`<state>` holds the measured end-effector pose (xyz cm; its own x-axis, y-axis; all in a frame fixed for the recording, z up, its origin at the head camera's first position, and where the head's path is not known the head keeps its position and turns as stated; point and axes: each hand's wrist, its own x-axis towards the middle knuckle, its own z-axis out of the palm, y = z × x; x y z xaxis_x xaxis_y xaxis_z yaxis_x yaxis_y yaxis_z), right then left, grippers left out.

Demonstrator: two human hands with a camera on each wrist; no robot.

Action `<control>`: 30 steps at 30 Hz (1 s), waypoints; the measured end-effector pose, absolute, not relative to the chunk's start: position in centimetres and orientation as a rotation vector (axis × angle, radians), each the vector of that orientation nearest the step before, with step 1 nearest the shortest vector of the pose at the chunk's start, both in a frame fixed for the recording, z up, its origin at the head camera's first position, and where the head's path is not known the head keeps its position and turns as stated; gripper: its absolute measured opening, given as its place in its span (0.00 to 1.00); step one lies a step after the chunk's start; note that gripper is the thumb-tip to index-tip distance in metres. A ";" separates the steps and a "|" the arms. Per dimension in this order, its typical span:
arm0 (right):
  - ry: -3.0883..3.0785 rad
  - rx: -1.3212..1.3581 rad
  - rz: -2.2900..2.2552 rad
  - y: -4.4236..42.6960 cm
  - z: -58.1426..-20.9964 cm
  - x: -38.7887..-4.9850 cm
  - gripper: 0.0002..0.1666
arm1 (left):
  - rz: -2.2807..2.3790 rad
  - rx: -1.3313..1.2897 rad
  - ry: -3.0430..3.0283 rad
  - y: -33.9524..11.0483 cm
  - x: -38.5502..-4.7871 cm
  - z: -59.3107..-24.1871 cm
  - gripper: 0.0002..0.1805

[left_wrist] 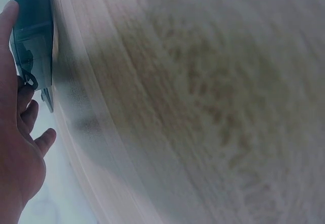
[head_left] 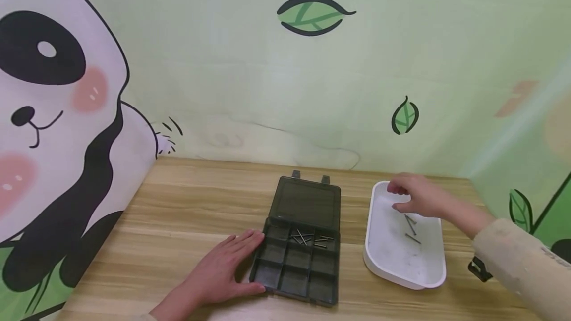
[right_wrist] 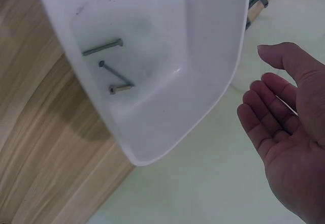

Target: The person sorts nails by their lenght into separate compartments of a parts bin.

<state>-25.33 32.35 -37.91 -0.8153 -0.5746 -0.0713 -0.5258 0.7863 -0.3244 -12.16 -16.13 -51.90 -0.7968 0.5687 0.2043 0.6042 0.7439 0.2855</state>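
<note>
A dark translucent compartment box (head_left: 308, 207) lies on the table with its lid folded back. Two of its far compartments hold metal screws (head_left: 302, 238), several in all. Along the box's left side rests my left hand (head_left: 220, 269), fingers stretched out and thumb by the near corner; the left wrist view also catches the box's side (left_wrist: 33, 36). Over the far part of a white tray (head_left: 403, 266) hovers my right hand (head_left: 419, 194), fingers loosely bent with nothing between them. Three long screws (right_wrist: 117, 74) lie on the tray floor below it.
The wooden table (head_left: 192, 197) ends at a green wall cloth (head_left: 223, 63) printed with a panda and leaves. A small black object (head_left: 479, 269) shows beneath the right sleeve, right of the tray.
</note>
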 end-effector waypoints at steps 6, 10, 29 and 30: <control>2.818 -0.852 -0.377 33.3 -38.5 -25.5 0.19 | -0.518 -0.956 -2.832 -16.2 -12.1 -51.9 0.56; 2.815 -0.820 -0.333 33.8 -39.1 -25.5 0.21 | -0.522 -0.953 -2.842 -16.1 -12.1 -51.8 0.57; 2.839 -0.817 -0.158 36.8 -43.1 -25.3 0.21 | -0.504 -0.949 -2.856 -16.1 -12.0 -51.8 0.57; 2.839 -0.819 -0.152 36.9 -43.2 -25.3 0.21 | -0.503 -0.949 -2.856 -16.1 -12.0 -51.8 0.57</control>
